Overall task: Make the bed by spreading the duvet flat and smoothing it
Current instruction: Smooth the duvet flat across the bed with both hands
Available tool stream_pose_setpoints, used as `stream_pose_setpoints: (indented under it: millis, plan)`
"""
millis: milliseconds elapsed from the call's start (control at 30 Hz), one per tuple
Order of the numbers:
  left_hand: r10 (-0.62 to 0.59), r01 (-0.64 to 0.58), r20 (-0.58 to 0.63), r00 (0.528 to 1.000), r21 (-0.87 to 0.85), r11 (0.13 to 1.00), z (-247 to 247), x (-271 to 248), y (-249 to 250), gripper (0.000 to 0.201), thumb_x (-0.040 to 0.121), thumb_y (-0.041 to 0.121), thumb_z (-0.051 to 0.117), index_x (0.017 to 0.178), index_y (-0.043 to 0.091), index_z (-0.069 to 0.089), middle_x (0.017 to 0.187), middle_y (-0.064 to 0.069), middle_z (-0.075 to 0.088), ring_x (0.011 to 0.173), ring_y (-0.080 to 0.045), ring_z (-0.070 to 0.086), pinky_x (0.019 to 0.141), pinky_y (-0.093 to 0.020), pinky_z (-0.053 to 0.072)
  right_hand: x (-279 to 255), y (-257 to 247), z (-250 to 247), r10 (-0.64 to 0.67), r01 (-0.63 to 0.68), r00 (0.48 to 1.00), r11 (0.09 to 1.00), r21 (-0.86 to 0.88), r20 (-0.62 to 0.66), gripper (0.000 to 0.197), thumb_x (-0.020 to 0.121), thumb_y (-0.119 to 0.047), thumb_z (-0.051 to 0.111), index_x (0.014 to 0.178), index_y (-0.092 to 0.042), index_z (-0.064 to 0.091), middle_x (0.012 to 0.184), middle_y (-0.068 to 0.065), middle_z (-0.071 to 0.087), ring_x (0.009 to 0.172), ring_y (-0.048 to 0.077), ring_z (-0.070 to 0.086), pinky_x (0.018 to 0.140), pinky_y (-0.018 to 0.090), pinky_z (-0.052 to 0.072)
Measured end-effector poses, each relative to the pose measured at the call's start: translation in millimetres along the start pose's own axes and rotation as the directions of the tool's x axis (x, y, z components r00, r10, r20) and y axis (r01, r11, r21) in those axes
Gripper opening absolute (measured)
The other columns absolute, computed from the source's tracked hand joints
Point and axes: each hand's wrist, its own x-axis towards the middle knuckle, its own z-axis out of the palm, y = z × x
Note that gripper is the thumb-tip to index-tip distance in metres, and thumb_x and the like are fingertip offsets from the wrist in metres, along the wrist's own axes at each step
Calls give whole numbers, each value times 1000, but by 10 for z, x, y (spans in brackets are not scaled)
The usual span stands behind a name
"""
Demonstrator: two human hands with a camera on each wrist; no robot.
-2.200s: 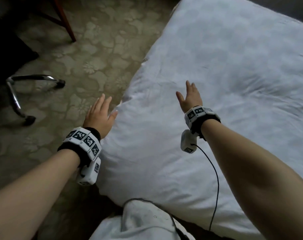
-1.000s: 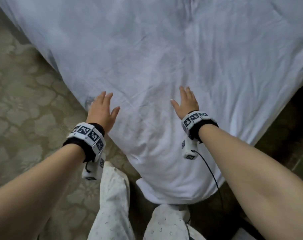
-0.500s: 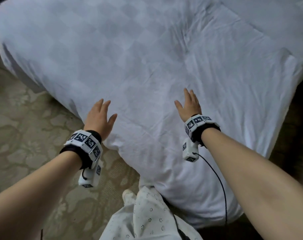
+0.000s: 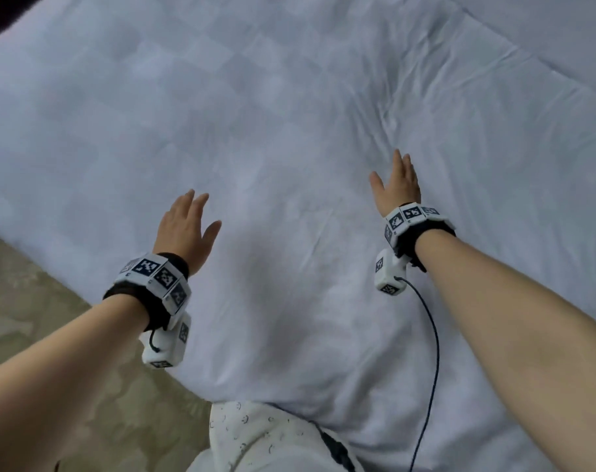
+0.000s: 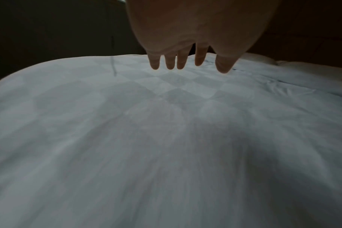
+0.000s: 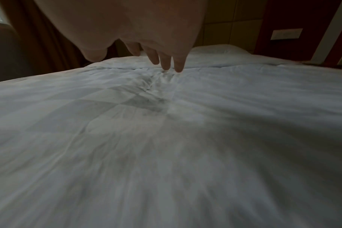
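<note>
Duvet cloth, white with a faint woven check of paler and duller squares, lies spread over the bed and fills most of the head view. It is soft and lightly puffed, with fine creases running out from a puckered knot of wrinkles right of its middle. The left hand is held flat, palm down, fingers straight and slightly fanned, above the duvet's near left part; it holds nothing. The right hand is likewise flat with straight fingers, just short of the wrinkles, and grips nothing. In the right wrist view its fingertips appear to meet the bunched cloth, though blur makes contact uncertain; in the left wrist view the fingers hang clear above the fabric. Beyond the duvet's far edge a white pillow shows dimly. Left of the duvet lies patterned beige floor. The duvet's far and right edges are cut off in the head view, and both wrist views are smeared near the lens.
</note>
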Motion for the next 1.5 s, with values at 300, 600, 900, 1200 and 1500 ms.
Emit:
stream_pose_setpoints:
  millis: [300,600,900,1200,1500]
  plan:
    - [-106,108,46,993,-33,994,-193,1160,-216,55,95,28,45,145,9,28,155,-14,20,145,-27,15,119,-39,15,1421,-386,280,122,-125,991,990,-58,-59,69,95,-40,41,151,-15,9,159,13,5,146,30,9,117,43,12]
    - [-189,190,-36,981,43,981,-468,1498,-609,55,95,26,47,144,10,29,157,-14,12,147,-29,6,119,-41,9,631,-1999,1404,-522,749,557,652,-119,646,72,92,-60,28,150,-29,-2,159,-2,-10,147,28,-12,116,57,1]
    - [-60,60,-52,997,6,998,-412,2109,-467,55,94,24,48,144,9,29,157,-17,11,146,-33,7,118,-41,9,1512,-1314,720,-146,177,981,941,-289,124,69,94,-49,37,151,-24,8,160,7,-1,147,29,1,119,47,7]
    - [-59,38,130,990,153,987,-335,2260,-1019,63,95,37,41,149,29,11,160,-2,-2,148,-25,-5,118,-42,-2,1424,-1671,1373,6,59,986,920,-388,164,79,92,-56,29,151,-11,2,159,13,-2,147,31,-2,115,56,-2]
    - [-294,291,12,956,100,951,-714,2336,-1582,65,97,36,36,150,16,5,158,-12,-8,147,-29,-8,118,-46,-1,1129,-2559,1549,-452,545,814,812,-210,365,67,94,-53,31,150,-29,6,160,1,-2,148,24,-2,119,48,3]
